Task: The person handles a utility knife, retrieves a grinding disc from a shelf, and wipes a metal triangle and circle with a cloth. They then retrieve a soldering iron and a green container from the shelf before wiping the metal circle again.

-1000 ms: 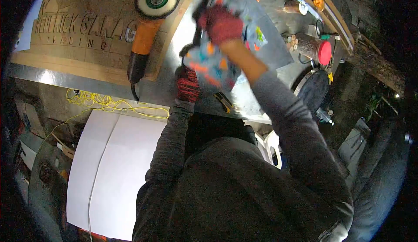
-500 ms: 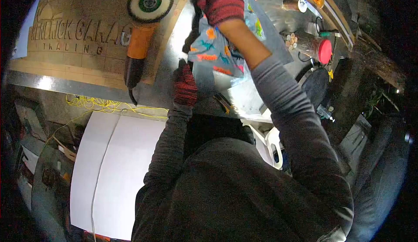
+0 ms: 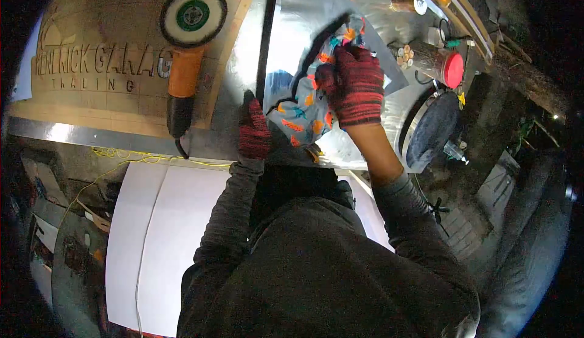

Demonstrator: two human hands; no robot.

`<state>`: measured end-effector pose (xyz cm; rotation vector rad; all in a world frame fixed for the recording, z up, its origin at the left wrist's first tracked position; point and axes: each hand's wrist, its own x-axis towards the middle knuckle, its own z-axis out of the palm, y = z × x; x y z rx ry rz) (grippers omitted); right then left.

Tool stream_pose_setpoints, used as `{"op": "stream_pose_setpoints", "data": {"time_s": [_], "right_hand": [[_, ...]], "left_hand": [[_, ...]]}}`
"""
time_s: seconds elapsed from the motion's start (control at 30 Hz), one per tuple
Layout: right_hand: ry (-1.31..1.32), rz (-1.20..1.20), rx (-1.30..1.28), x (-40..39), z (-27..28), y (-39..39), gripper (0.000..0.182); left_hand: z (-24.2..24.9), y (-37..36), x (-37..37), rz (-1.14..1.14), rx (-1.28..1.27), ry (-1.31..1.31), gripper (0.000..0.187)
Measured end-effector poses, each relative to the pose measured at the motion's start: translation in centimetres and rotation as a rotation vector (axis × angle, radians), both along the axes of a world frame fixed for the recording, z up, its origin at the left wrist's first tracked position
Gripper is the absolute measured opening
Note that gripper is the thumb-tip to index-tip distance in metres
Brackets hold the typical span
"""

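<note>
A grey cloth (image 3: 297, 121) with orange, teal and red prints lies bunched on a shiny metal sheet (image 3: 296, 22). My right hand (image 3: 359, 89), in a red-and-black striped glove, is closed on the cloth and presses it against the sheet. My left hand (image 3: 254, 132), gloved the same way, rests at the sheet's lower left side, beside its dark edge, with the fingers stretched forward. Left of it lies an orange angle grinder (image 3: 184, 73) with a white and green disc facing up.
Under the grinder is a brown-papered board (image 3: 91, 101) with cut-out lettering. To the right stand a red-lidded jar (image 3: 452, 70), a dark round disc (image 3: 433, 128) and a small copper-coloured can (image 3: 404, 2). A white sheet (image 3: 176, 234) and a yellow cord (image 3: 121, 154) are below the table edge.
My right hand has come back toward me and to the right, dragging the cloth with it from the sheet's far end. My left hand stays near the same spot.
</note>
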<state>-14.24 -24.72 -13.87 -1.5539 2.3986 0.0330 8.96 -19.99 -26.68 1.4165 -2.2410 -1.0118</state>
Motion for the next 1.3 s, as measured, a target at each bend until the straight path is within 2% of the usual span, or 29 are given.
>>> {"op": "stream_pose_setpoints", "data": {"time_s": [0.03, 0.07, 0.1, 0.13, 0.2, 0.23, 0.3, 0.4, 0.43, 0.47, 0.5, 0.53, 0.6, 0.63, 0.7, 0.73, 0.8, 0.87, 0.9, 0.97, 1.0, 1.03, 1.1, 1.13, 1.2, 1.27, 1.3], "right_hand": [[0.041, 0.04, -0.097, 0.2, 0.6, -0.2, 0.036], [0.081, 0.081, -0.196, 0.3, 0.8, -0.3, 0.04], [0.033, 0.105, -0.184, 0.4, 0.7, -0.2, 0.043], [0.032, 0.106, -0.183, 0.9, 0.6, -0.5, 0.043], [0.001, 0.142, -0.128, 2.2, 0.2, -1.5, 0.038], [0.038, 0.18, -0.183, 2.2, -0.1, -1.8, 0.029], [0.039, 0.125, -0.114, 2.2, -0.3, -2.7, 0.027], [0.174, 0.059, -0.022, 2.1, 0.8, -4.0, 0.025], [0.143, 0.053, -0.146, 1.9, 0.8, -4.0, 0.025], [0.11, 0.048, -0.268, 1.9, 0.8, -4.0, 0.026], [-0.065, 0.116, -0.333, 1.8, 0.8, -4.5, 0.027], [-0.065, 0.119, -0.331, 1.9, -0.1, -4.8, 0.027], [0.115, 0.263, -0.215, 2.3, -2.8, -5.1, 0.034], [0.132, 0.289, -0.219, 2.4, -3.4, -5.2, 0.039], [0.159, 0.276, -0.148, 3.1, -4.2, -4.7, 0.04], [0.186, 0.261, -0.075, 3.5, -4.6, -4.3, 0.041], [0.129, 0.311, -0.131, 3.8, -4.9, -2.9, 0.043], [0.172, 0.305, -0.043, 4.3, -4.6, -2.3, 0.045], [0.194, 0.258, -0.042, 4.0, -5.8, -2.4, 0.05], [0.178, 0.237, -0.031, 3.5, -4.7, -4.6, 0.049], [0.164, 0.214, -0.018, 3.1, -4.0, -5.4, 0.048], [0.169, 0.235, -0.061, 2.7, -3.8, -5.7, 0.045], [0.15, 0.237, -0.077, 3.2, -5.4, -3.9, 0.045], [0.128, 0.245, -0.091, 3.5, -6.0, -3.0, 0.045], [0.092, 0.288, -0.127, 4.3, -4.0, -0.7, 0.046], [-0.117, 0.16, -0.205, 3.9, -3.0, 0.5, 0.044], [-0.188, 0.103, -0.341, 3.1, -2.9, 1.2, 0.043]], "left_hand": [[2.0, -1.2, -0.8, -0.192, 0.338, -0.408, 0.054], [1.9, -1.1, -0.7, -0.267, 0.513, -0.61, 0.055], [1.8, -0.9, -0.5, -0.382, 0.677, -0.818, 0.057], [-0.1, 0.4, 0.5, -0.189, 0.482, -0.388, 0.056], [-0.9, 0.9, 1.0, 0.002, 0.277, 0.036, 0.056], [-0.6, 0.5, 0.9, 0.035, 0.409, 0.071, 0.056], [-0.4, 0.3, 0.8, 0.07, 0.54, 0.107, 0.056], [0.9, -0.7, -0.5, 0.002, 0.259, 0.2, 0.055], [3.8, -3.1, -2.5, 0.344, 0.636, 0.16, 0.046], [3.6, -2.8, -2.4, 0.509, 0.833, 0.138, 0.046], [3.3, -2.6, -2.4, 0.697, 1.012, 0.112, 0.048], [-0.6, 0.6, -0.4, 0.361, 0.517, -0.123, 0.044], [-2.8, 2.0, 0.6, 0.02, 0.014, -0.334, 0.044], [-2.6, 1.1, 0.3, 0.112, 0.301, -0.146, 0.043], [-1.6, 0.1, 0.1, 0.203, 0.587, 0.047, 0.042], [-0.3, -0.7, -0.3, 0.248, 0.601, 0.149, 0.043], [-0.1, -0.5, -0.5, 0.294, 0.618, 0.254, 0.044], [-1.2, 0.2, -0.8, 0.162, -0.046, 0.169, 0.042], [-1.5, 0.6, -0.7, 0.163, -0.046, 0.17, 0.042], [-0.5, 0.1, -0.6, 0.2, 0.122, 0.134, 0.038], [0.1, -0.1, -0.6, 0.197, 0.122, 0.134, 0.038], [0.9, -0.6, -0.7, 0.213, 0.285, 0.115, 0.036], [1.0, -0.7, -0.9, 0.221, 0.444, 0.101, 0.035], [-0.1, 0.1, -0.9, 0.217, 0.282, 0.058, 0.034], [-1.0, 0.8, -0.8, 0.211, 0.119, 0.017, 0.033], [-2.8, 1.6, 0.1, 0.255, 0.215, 0.111, 0.035], [-4.4, 2.5, 0.9, 0.268, 0.244, 0.143, 0.035]]}}
